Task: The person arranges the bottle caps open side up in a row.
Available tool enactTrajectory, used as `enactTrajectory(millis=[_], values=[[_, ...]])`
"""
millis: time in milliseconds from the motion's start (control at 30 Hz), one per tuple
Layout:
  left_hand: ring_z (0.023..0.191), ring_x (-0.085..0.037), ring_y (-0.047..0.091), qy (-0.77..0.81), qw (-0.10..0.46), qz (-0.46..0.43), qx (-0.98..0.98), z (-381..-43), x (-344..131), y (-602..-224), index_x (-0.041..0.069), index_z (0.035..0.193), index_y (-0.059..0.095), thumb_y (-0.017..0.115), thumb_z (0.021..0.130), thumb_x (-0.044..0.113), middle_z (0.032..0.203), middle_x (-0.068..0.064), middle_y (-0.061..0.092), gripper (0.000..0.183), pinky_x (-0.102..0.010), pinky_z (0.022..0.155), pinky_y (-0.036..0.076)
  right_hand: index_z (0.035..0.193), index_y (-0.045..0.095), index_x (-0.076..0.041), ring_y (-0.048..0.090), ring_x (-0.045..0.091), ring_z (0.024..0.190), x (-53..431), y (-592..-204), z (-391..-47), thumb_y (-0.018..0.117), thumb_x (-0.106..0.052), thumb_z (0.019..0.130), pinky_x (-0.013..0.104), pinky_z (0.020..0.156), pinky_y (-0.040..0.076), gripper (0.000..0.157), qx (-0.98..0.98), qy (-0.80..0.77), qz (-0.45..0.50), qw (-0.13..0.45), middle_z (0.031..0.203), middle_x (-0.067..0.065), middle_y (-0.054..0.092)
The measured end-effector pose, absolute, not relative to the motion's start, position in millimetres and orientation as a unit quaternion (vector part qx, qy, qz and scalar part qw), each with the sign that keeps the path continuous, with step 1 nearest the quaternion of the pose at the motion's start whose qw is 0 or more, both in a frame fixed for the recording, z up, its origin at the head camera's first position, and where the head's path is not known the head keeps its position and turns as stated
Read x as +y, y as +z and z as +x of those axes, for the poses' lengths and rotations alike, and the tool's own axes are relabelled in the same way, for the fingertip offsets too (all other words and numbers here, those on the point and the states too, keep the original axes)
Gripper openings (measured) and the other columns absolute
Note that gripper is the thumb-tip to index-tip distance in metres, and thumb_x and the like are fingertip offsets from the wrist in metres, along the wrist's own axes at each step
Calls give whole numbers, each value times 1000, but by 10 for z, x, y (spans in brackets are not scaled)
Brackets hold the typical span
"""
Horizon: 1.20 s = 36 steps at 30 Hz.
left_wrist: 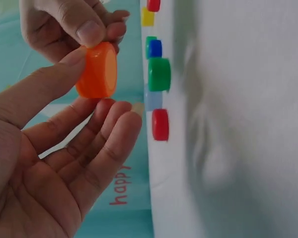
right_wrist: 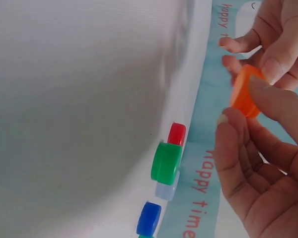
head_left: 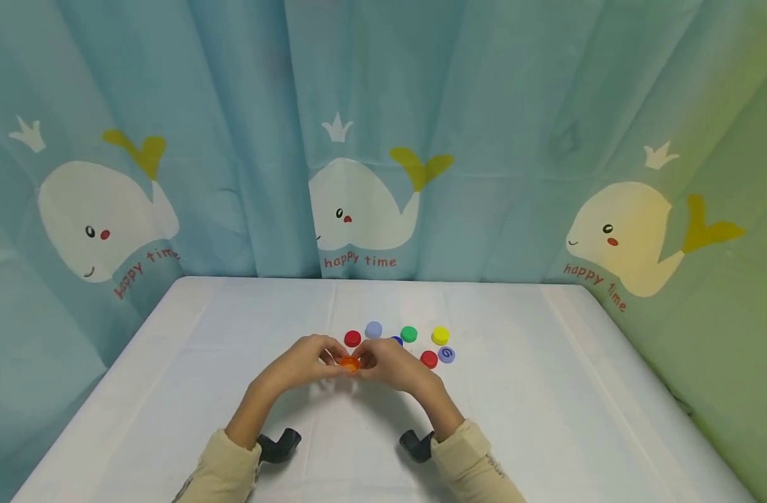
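Observation:
Between the two hands, above the white table, is a small orange bottle cap [head_left: 349,364]. My left hand [head_left: 308,362] pinches it between thumb and fingers. From the other side, my right hand [head_left: 392,363] also pinches the cap with thumb and fingertips. In the left wrist view the orange cap [left_wrist: 98,70] stands on edge, its flat face turned toward the table side. The right wrist view shows the cap [right_wrist: 247,91] tilted in the fingers. A green cap [left_wrist: 160,74] lies on the table close by, hidden behind the hands in the head view.
Several loose caps lie beyond the hands: red [head_left: 353,339], light blue [head_left: 374,329], green [head_left: 408,334], yellow [head_left: 441,335], another red [head_left: 429,359] and a patterned periwinkle one [head_left: 446,355]. A blue cap [right_wrist: 149,218] is partly covered in the head view. Behind the table [head_left: 547,419] hangs a whale-print curtain [head_left: 497,105].

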State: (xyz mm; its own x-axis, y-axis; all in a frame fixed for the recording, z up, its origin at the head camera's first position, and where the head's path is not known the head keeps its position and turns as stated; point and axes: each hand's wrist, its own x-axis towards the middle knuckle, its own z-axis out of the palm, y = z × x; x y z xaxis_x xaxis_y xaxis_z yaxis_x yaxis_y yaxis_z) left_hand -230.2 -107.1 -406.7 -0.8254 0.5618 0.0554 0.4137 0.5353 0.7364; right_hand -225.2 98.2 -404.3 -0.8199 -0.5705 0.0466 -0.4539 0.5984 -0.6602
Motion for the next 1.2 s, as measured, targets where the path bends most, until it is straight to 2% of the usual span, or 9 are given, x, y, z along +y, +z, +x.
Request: enactTrajectory(millis=[167,533,900,1200], values=[[75,-14,55,382,105,285,873,-2267,-1112,-4079,7,97,67,75,81,19,78,6,59,21,-26,66,49,99,67,-1,58,5,73,970,-4037,-2206,75,-12,81,17,69,48,22,884,-339,-307,95,82,-3,64],[76,-16,57,386,125,286,868,-2215,-1147,-4109,7,98,69,76,81,25,83,5,61,26,-26,62,49,102,68,-2,59,3,75,948,-4107,-2149,72,-8,83,16,70,48,20,889,-330,-301,102,84,-4,66],[73,-15,54,375,139,296,867,-2191,-1155,-4111,4,95,68,76,80,20,80,5,62,24,-26,63,47,107,66,-2,64,7,88,934,-4027,-2122,69,-5,85,17,75,48,23,883,-337,-304,119,101,2,68],[71,-14,54,371,156,288,869,-2195,-1157,-4134,6,95,65,77,79,18,76,4,59,23,-26,62,47,99,67,-7,60,3,82,937,-4038,-2109,70,-8,85,17,74,48,14,878,-340,-305,141,90,-6,66]])
